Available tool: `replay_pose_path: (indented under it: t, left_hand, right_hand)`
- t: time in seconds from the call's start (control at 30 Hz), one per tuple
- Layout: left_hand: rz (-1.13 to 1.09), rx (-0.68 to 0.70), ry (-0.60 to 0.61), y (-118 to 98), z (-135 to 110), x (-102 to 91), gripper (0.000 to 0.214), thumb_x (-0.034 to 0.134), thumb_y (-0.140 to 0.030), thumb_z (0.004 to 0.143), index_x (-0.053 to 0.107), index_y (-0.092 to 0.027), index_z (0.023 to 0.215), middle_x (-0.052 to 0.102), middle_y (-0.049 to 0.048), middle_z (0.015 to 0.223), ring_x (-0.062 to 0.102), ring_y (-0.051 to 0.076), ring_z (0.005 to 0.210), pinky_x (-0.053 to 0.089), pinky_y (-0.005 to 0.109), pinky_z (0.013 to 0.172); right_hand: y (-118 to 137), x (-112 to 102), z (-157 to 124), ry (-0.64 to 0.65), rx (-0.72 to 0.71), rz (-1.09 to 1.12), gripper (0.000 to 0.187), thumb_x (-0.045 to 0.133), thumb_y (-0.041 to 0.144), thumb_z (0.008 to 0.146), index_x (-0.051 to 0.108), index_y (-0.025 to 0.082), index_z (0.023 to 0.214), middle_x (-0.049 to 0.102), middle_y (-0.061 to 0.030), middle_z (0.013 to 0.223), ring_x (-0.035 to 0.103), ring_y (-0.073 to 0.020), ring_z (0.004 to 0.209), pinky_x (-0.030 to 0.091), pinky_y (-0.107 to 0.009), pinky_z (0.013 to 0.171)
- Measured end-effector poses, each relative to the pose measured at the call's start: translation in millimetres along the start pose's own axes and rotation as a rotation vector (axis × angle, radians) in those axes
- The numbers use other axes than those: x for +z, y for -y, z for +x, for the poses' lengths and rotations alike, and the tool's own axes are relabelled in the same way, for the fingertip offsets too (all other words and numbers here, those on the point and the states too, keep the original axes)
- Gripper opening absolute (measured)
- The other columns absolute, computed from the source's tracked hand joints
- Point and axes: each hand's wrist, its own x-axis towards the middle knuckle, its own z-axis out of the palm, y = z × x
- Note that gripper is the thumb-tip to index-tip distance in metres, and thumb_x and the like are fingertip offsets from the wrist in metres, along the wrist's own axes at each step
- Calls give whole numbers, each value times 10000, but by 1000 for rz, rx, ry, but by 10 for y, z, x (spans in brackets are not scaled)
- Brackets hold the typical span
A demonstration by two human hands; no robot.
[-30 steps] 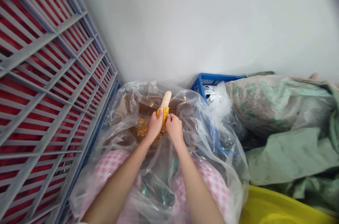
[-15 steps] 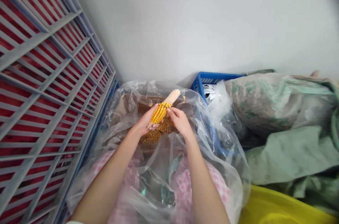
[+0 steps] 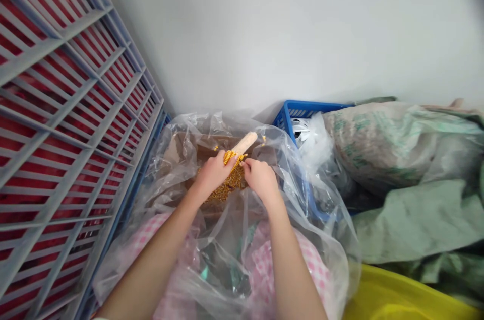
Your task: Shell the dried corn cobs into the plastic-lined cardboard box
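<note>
An ear of corn [image 3: 245,143] slants up and to the right, its upper part a bare pale cob and its lower part still in yellow kernels. My left hand [image 3: 215,173] is wrapped over the lower end from above and hides much of it. At the lower edge of the kernels, my right hand [image 3: 260,175] has its thumb and fingers pinched together; whether loose kernels are in them is too small to see. Below both hands, loose corn kernels [image 3: 227,188] lie heaped in a clear plastic bag [image 3: 181,131], with brown cardboard [image 3: 206,143] showing within it.
Stacked grey-blue slatted crates [image 3: 75,108] rise along the left. On the right are a blue basket [image 3: 317,106], a full plastic sack [image 3: 378,138], a green cloth-like sheet [image 3: 419,219] and a yellow tub [image 3: 401,292]. A white wall [image 3: 264,33] stands behind.
My left hand has turned over the corn and now covers more kernels. The cob has tilted slightly lower, and my right hand has shifted a little down and right.
</note>
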Motion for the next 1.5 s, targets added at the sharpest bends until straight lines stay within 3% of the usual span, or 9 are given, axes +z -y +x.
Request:
replay_pose_path:
  t: [0.13, 0.23, 0.33, 0.53, 0.67, 0.9, 1.27, 1.4, 1.5]
  left_hand:
    - [127, -63, 10, 33, 2, 144, 434, 272, -533, 801, 506, -175, 874, 626, 130, 765, 597, 260, 760, 359, 277, 583]
    - [-12, -140, -20, 37, -29, 307, 445, 240, -524, 815, 504, -166, 848, 629, 131, 819, 593, 237, 788, 374, 276, 616]
    - [-106, -170, -60, 26, -74, 417, 422, 284, -518, 810, 496, -154, 809, 616, 120, 798, 586, 212, 762, 388, 269, 621]
    - [-482, -204, -24, -27, -47, 267, 450, 292, -585, 782, 469, -177, 853, 477, 0, 614, 485, 110, 436, 369, 223, 407]
    - [-657, -230, -6, -49, -22, 147, 452, 340, -603, 756, 476, -185, 858, 442, -18, 608, 448, 83, 411, 343, 188, 340]
    - [-601, -121, -53, -89, -53, 157, 440, 370, -610, 739, 485, -186, 769, 413, -31, 545, 438, 86, 403, 340, 179, 321]
    - [-685, -156, -44, -98, -44, 180, 457, 367, -624, 732, 483, -185, 789, 408, -37, 535, 422, 79, 362, 331, 187, 308]
    - [-715, -192, -29, -110, -38, 176, 448, 386, -611, 733, 492, -181, 801, 416, -37, 544, 415, 69, 360, 321, 178, 313]
    - [-800, -243, 3, -108, -33, 177, 456, 384, -606, 738, 496, -174, 829, 443, -28, 558, 409, 60, 351, 295, 169, 309]
  right_hand:
    - [88, 243, 41, 24, 178, 149, 302, 337, 268, 837, 612, 181, 747, 659, -110, 774, 597, -206, 703, 319, -256, 570]
    - [181, 410, 57, -100, 337, 326, 343, 272, 262, 852, 597, 173, 790, 652, -114, 761, 584, -201, 672, 325, -256, 560]
    - [195, 456, 89, -204, 398, 406, 347, 248, 267, 852, 575, 167, 799, 639, -116, 743, 565, -197, 646, 322, -255, 546]
    - [46, 221, 90, -151, 239, 456, 334, 277, 334, 830, 496, 200, 616, 567, -30, 594, 475, -154, 555, 295, -229, 511]
    - [22, 59, 15, -93, 115, 387, 309, 321, 339, 822, 484, 196, 601, 530, -9, 561, 443, -129, 543, 273, -215, 524]
    - [49, -25, -2, -59, 127, 279, 316, 335, 299, 833, 532, 187, 613, 595, -53, 638, 484, -135, 583, 269, -224, 541]
    - [77, -139, -113, -69, 192, 248, 366, 302, 390, 843, 599, 210, 727, 605, -42, 665, 508, -150, 611, 270, -238, 540]
    - [36, -150, -122, -137, 214, 379, 284, 338, 351, 828, 562, 244, 965, 571, -12, 647, 493, -145, 581, 293, -245, 553]
    - [-13, -150, -117, -185, 151, 695, 276, 380, 281, 798, 492, 221, 1043, 511, 31, 610, 437, -109, 491, 317, -233, 532]
